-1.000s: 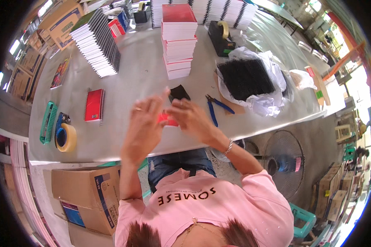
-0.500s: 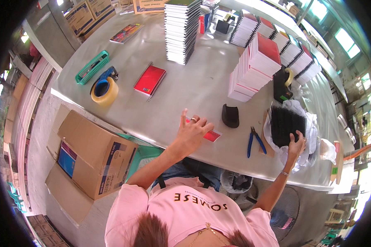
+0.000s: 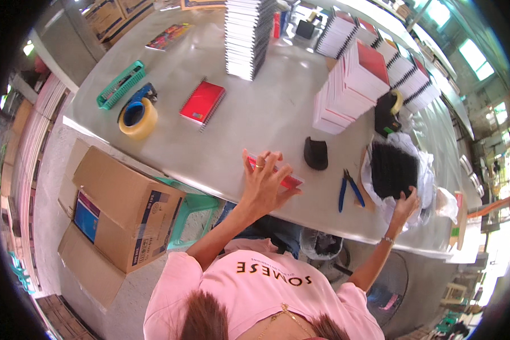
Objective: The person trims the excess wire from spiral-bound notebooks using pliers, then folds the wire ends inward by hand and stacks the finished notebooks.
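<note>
At the table's near edge, my left hand [image 3: 264, 184] grips a small red-covered notebook [image 3: 292, 182], with fingers across its cover and edges. Much of the notebook is hidden beneath the hand. On the right, my right hand [image 3: 404, 205] has its fingers curled against the near edge of a pile of black binding coils [image 3: 392, 167]. The coils lie on crumpled white plastic [image 3: 428, 180]. Between the hands are a curved black block [image 3: 315, 153] and blue-handled pliers [image 3: 350, 190].
A red spiral notebook [image 3: 203, 102], a tape dispenser [image 3: 137, 119] and a green basket [image 3: 120, 85] are on the left. Tall stacks of spiral notebooks [image 3: 245, 42] and unbound red books [image 3: 351, 90] stand farther back. An open carton [image 3: 122, 212] sits below the left edge.
My left hand has turned and spread farther across the notebook, which now looks tilted. My right hand stays at the coils, fingers drawn closer together. The whole view has shifted slightly.
</note>
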{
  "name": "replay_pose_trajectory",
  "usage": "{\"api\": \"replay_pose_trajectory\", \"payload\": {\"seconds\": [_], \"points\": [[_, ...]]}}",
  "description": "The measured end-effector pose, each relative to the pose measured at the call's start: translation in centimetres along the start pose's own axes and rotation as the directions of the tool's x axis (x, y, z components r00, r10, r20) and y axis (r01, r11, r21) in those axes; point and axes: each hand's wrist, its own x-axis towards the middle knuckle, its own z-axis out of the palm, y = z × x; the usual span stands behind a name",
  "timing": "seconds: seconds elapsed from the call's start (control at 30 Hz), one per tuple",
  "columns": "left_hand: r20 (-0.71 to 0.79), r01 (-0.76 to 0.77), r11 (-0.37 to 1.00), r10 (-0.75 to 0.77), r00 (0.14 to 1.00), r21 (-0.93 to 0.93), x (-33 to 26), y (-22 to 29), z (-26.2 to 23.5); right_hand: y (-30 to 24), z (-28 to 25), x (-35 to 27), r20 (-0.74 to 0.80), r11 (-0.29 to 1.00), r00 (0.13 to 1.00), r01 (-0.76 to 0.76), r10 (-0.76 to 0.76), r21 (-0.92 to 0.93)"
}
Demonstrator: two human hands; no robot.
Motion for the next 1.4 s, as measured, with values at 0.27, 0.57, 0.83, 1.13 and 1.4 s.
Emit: {"api": "replay_pose_trajectory", "payload": {"seconds": [0.27, 0.57, 0.83, 1.13, 1.4], "points": [[-0.108, 0.121, 0.993, -0.118, 0.987, 0.014, 0.2, 0.7, 1.6, 0.4, -1.0, 2.3, 0.197, 0.978, 0.980, -0.044, 0.003, 0.203], [-0.110, 0.085, 0.995, -0.079, 0.991, 0.046, 0.2, 1.2, 2.0, -1.0, -2.2, 1.1, -0.019, 0.828, 0.978, -0.165, 0.207, 0.536], [-0.080, 0.107, 0.993, -0.103, 0.991, 0.052, 0.1, 0.9, 1.5, -7.9, -5.1, -1.1, 0.294, -0.115, 0.954, -0.286, 0.064, 0.951], [-0.083, 0.089, 0.994, -0.084, 0.993, 0.060, 0.5, 0.9, 1.6, -19.8, -7.5, -7.8, 0.477, 0.410, 0.661, -0.269, -0.579, 0.871], [-0.085, 0.098, 0.995, -0.096, 0.992, 0.020, 0.5, 0.9, 1.6, -22.1, -6.0, -10.3, 0.438, 0.448, 0.664, -0.170, -0.606, 0.878]]}}
